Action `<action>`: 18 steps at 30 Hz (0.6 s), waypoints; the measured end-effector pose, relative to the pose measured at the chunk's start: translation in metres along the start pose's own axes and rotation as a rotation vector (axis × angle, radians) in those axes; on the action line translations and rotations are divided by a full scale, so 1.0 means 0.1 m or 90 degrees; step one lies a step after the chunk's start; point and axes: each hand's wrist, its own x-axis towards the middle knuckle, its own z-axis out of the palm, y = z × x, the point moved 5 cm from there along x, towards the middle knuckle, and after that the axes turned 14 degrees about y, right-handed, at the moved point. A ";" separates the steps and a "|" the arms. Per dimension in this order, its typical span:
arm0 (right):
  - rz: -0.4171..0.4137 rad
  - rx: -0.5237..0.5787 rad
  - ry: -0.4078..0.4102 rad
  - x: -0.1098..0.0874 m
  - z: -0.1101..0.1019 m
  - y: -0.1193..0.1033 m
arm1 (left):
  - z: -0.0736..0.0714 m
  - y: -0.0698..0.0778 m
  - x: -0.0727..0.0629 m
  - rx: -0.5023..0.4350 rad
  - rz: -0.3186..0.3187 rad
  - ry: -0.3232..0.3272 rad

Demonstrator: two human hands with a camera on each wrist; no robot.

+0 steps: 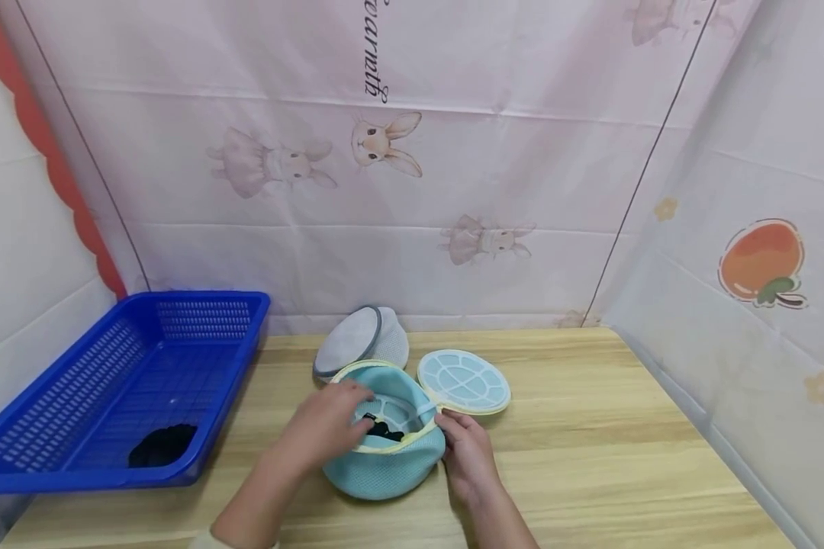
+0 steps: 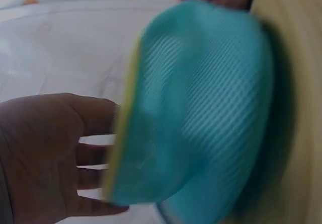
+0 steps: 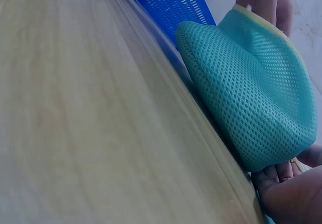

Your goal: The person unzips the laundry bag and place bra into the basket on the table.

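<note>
A teal mesh laundry bag (image 1: 384, 476) with a yellow-edged rim stands unzipped on the table, its round lid (image 1: 464, 381) folded out to the right. Inside lies a small black item (image 1: 383, 431), apparently cloth, partly hidden by the rim and the left hand. My left hand (image 1: 329, 427) is over the bag's mouth, its fingers extended past the rim, as the left wrist view also shows. At the right side of the rim, near the lid's joint, my right hand (image 1: 468, 457) pinches the bag's edge between thumb and fingers.
A blue plastic basket (image 1: 243, 374) stands at the left with a black cloth-like bundle (image 1: 163, 445) in its near corner. Behind the teal bag, a white and grey mesh bag (image 1: 350, 343) rests near the back wall. Printed sheets cover the walls around the wooden table (image 1: 590, 442).
</note>
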 end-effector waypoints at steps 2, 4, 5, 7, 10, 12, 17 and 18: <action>0.001 -0.004 -0.002 0.00 0.00 0.00 | 0.10 0.06 -0.01 0.037 -0.001 -0.022; 0.002 -0.006 0.000 -0.01 0.00 0.00 | 0.15 0.11 -0.01 0.079 0.009 -0.016; 0.001 -0.007 0.002 -0.01 0.00 0.01 | 0.17 0.13 -0.02 0.091 0.012 -0.011; -0.003 -0.008 0.005 -0.01 0.01 0.01 | 0.18 0.16 -0.02 0.091 0.034 0.009; -0.013 -0.006 0.009 0.00 0.01 0.01 | 0.22 0.19 0.00 0.027 0.042 -0.006; -0.018 -0.004 0.007 0.00 0.01 0.01 | 0.25 0.20 0.01 -0.027 0.034 -0.037; -0.018 -0.004 0.007 0.00 0.01 0.01 | 0.31 0.20 0.00 -0.088 0.015 -0.110; -0.017 -0.004 0.009 0.00 0.01 0.01 | 0.32 0.20 -0.01 -0.088 0.016 -0.120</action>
